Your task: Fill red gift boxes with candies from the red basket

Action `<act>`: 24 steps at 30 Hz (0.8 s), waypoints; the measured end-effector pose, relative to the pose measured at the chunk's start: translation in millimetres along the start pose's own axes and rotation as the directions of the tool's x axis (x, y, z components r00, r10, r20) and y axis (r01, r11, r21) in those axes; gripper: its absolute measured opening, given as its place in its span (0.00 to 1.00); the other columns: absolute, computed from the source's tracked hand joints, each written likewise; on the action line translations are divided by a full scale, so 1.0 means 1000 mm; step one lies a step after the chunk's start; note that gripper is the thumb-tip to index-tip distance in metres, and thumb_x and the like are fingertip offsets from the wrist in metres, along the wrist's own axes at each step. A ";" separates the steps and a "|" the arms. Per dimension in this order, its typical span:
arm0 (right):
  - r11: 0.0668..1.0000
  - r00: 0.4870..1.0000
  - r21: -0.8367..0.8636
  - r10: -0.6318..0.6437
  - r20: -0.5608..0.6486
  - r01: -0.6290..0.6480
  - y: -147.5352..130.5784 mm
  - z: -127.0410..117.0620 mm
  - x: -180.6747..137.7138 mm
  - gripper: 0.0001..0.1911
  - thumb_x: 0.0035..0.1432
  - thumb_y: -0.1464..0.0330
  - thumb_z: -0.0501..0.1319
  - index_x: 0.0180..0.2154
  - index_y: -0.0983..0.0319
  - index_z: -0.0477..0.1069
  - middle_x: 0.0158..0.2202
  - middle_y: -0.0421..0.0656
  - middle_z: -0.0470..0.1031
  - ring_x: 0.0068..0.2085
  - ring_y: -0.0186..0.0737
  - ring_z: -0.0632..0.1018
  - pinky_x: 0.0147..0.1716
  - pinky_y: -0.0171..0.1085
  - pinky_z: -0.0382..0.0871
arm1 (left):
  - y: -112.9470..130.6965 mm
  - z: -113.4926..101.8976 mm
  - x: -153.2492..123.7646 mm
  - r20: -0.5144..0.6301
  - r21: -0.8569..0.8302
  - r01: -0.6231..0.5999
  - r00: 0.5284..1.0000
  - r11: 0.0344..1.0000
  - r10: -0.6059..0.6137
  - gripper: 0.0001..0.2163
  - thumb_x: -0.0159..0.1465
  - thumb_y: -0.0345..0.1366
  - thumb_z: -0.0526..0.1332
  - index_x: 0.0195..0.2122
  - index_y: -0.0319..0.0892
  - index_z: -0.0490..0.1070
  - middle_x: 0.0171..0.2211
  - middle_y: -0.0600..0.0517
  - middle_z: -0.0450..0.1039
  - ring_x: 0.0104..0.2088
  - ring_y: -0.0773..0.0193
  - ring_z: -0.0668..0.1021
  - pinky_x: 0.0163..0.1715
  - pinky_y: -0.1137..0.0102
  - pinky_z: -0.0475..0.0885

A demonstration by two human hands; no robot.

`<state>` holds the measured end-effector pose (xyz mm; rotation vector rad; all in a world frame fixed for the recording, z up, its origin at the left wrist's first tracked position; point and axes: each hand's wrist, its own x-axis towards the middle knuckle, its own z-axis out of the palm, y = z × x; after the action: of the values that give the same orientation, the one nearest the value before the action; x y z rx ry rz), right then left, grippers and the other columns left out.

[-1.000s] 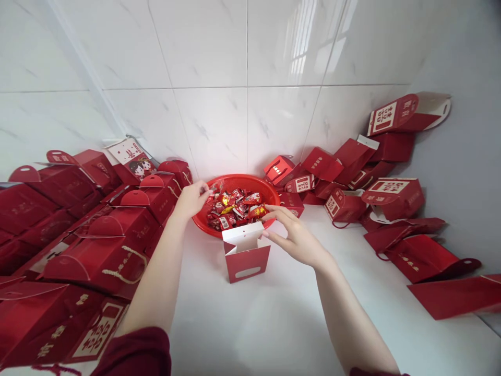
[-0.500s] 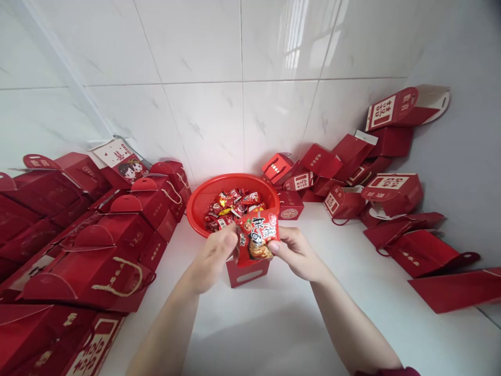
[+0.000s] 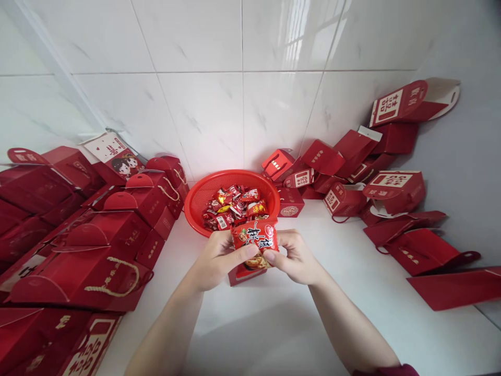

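Observation:
Between my two hands is a red snack packet (image 3: pixel 255 236) with large dark lettering and a picture of baked food on its front. My left hand (image 3: pixel 219 259) grips its left side, thumb across the front. My right hand (image 3: pixel 293 256) pinches the right side, its thumb near the lower middle. Directly beneath the packet stands a small red box (image 3: pixel 238 278), mostly hidden by the packet and my hands. Just behind them, a red plastic basket (image 3: pixel 195 190) holds a heap of small wrapped sweets (image 3: pixel 235 204).
Many red gift boxes (image 3: pixel 97 256), some with rope handles, are stacked along the left. More red boxes (image 3: pixel 395 188) lie piled at the right, against the grey side wall. A white tiled wall (image 3: pixel 207 115) rises behind the white table (image 3: pixel 336 256).
My left hand has closed onto the packet, its thumb now over the front. The packet has come slightly lower, over the small box. The view has shifted a little.

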<state>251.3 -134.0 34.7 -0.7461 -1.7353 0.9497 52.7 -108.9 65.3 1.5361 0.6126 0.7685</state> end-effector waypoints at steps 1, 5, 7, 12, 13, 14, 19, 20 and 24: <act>1.000 1.000 0.017 -0.010 -0.003 0.010 0.000 0.000 0.000 0.21 0.65 0.58 0.59 0.23 0.61 0.61 0.21 0.37 0.60 0.25 0.32 0.59 0.24 0.32 0.55 | 0.000 0.000 0.000 0.002 -0.002 0.003 1.000 1.000 -0.003 0.11 0.66 0.41 0.64 0.39 0.38 0.77 0.34 0.51 0.78 0.32 0.65 0.76 0.34 0.73 0.72; 0.997 0.999 0.068 -0.033 0.006 0.033 -0.002 0.001 0.001 0.20 0.65 0.59 0.59 0.24 0.62 0.63 0.22 0.37 0.61 0.25 0.32 0.60 0.25 0.32 0.57 | 0.000 0.000 0.000 -0.002 0.029 0.013 1.000 0.999 -0.013 0.13 0.65 0.43 0.64 0.35 0.36 0.77 0.31 0.51 0.77 0.31 0.65 0.76 0.33 0.73 0.72; 0.997 1.000 0.070 -0.027 0.006 0.027 -0.002 0.001 0.001 0.21 0.65 0.59 0.59 0.23 0.62 0.62 0.22 0.37 0.61 0.25 0.32 0.60 0.25 0.32 0.57 | 0.001 0.000 0.000 -0.006 0.025 0.019 1.000 1.000 -0.019 0.13 0.65 0.44 0.64 0.35 0.36 0.77 0.31 0.50 0.77 0.31 0.64 0.77 0.34 0.72 0.73; 0.999 1.000 0.049 0.009 -0.006 -0.009 0.001 0.000 0.000 0.25 0.65 0.55 0.58 0.21 0.61 0.58 0.21 0.36 0.57 0.24 0.31 0.58 0.23 0.33 0.53 | -0.001 0.001 0.000 -0.001 -0.013 0.010 1.000 1.000 -0.010 0.11 0.65 0.42 0.65 0.34 0.38 0.76 0.30 0.52 0.77 0.33 0.64 0.78 0.35 0.72 0.73; 0.999 1.000 0.037 0.015 -0.010 -0.014 0.001 0.000 0.000 0.25 0.65 0.54 0.58 0.21 0.61 0.57 0.21 0.36 0.57 0.24 0.31 0.58 0.23 0.33 0.53 | -0.002 0.001 0.000 -0.007 -0.014 0.004 1.000 1.000 -0.004 0.11 0.65 0.42 0.65 0.33 0.38 0.76 0.30 0.52 0.78 0.33 0.64 0.78 0.36 0.72 0.73; 1.000 1.000 0.019 0.017 -0.014 -0.017 0.002 0.000 -0.001 0.25 0.66 0.54 0.57 0.22 0.61 0.58 0.22 0.37 0.57 0.24 0.32 0.58 0.23 0.33 0.53 | -0.002 0.001 0.000 -0.010 -0.013 0.000 1.000 1.000 0.000 0.11 0.65 0.42 0.65 0.33 0.38 0.76 0.31 0.51 0.78 0.34 0.63 0.79 0.37 0.72 0.73; 0.991 0.999 -0.132 -0.041 -0.027 0.037 0.002 0.003 -0.001 0.23 0.68 0.56 0.55 0.24 0.61 0.62 0.23 0.38 0.62 0.26 0.33 0.61 0.26 0.34 0.58 | 0.002 0.000 -0.001 -0.054 0.103 -0.018 0.998 0.995 0.024 0.13 0.67 0.42 0.62 0.46 0.39 0.77 0.43 0.48 0.80 0.43 0.58 0.80 0.42 0.69 0.74; 0.986 0.998 -0.159 -0.051 -0.033 0.045 0.001 0.003 0.000 0.22 0.69 0.56 0.55 0.25 0.61 0.64 0.24 0.39 0.64 0.26 0.34 0.63 0.27 0.34 0.59 | 0.003 -0.001 -0.001 -0.069 0.156 -0.025 0.997 0.987 0.036 0.13 0.67 0.42 0.62 0.45 0.39 0.77 0.42 0.49 0.80 0.42 0.58 0.80 0.41 0.69 0.74; 0.980 0.993 -0.195 -0.058 -0.101 0.037 0.000 0.005 0.001 0.19 0.69 0.57 0.54 0.30 0.61 0.69 0.28 0.41 0.70 0.29 0.36 0.68 0.30 0.35 0.63 | 0.006 -0.003 -0.001 -0.077 0.313 -0.023 0.996 0.949 0.050 0.11 0.63 0.43 0.65 0.36 0.39 0.77 0.34 0.51 0.79 0.36 0.60 0.79 0.36 0.71 0.73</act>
<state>246.7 -134.9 34.2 -0.8605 -1.7596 0.7026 49.0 -108.5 71.1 1.8151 0.7995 0.7944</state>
